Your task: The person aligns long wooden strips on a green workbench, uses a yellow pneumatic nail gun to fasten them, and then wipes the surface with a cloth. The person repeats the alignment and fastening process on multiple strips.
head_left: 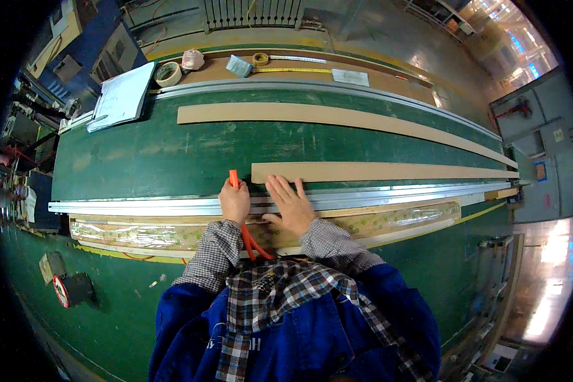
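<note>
My left hand [235,204] is closed around an orange hose [233,177], whose upper end pokes out above the fist. Below the fist its orange length hangs in a loop near my body. My right hand [291,207] lies flat with the fingers spread, over long silvery metal profiles [388,195] that run from left to right across the near side of the bench. Its fingertips reach the near edge of a tan cardboard strip [363,171]. Both hands are next to each other, a short gap apart.
A plastic-wrapped long bundle [140,236] lies nearest me. Farther off are another cardboard strip [286,113] and a metal rail [363,94]. Papers [121,95], a tape roll [168,74] and a yellow tape measure [293,70] sit along the far side. A dark roll [76,290] is lower left.
</note>
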Demonstrator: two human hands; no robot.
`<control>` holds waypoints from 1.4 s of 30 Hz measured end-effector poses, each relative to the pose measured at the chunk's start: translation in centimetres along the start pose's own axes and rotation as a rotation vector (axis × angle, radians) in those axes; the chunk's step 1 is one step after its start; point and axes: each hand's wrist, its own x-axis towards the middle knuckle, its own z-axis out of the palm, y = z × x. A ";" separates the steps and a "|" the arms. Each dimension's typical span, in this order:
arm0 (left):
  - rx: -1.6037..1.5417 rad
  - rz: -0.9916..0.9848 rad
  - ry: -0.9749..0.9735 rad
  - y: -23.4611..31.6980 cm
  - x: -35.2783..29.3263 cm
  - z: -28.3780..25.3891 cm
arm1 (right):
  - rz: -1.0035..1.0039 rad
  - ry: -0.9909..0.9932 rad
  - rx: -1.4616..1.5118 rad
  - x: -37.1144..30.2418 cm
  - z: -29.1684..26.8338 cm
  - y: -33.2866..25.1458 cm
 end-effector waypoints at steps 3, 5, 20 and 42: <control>0.017 -0.013 0.000 -0.2 0.2 0.0 | 0.108 0.087 -0.132 0.1 -0.9 2.8; 0.017 -0.032 0.000 -0.1 0.3 -0.1 | 0.197 0.154 -0.142 0.2 -1.9 5.7; -0.021 0.027 -0.022 -1.6 0.7 0.0 | 0.010 0.053 -0.079 -0.3 -6.0 10.5; -0.537 0.228 -0.264 2.5 -6.8 -6.1 | 0.170 -0.300 0.393 -1.8 -17.4 5.4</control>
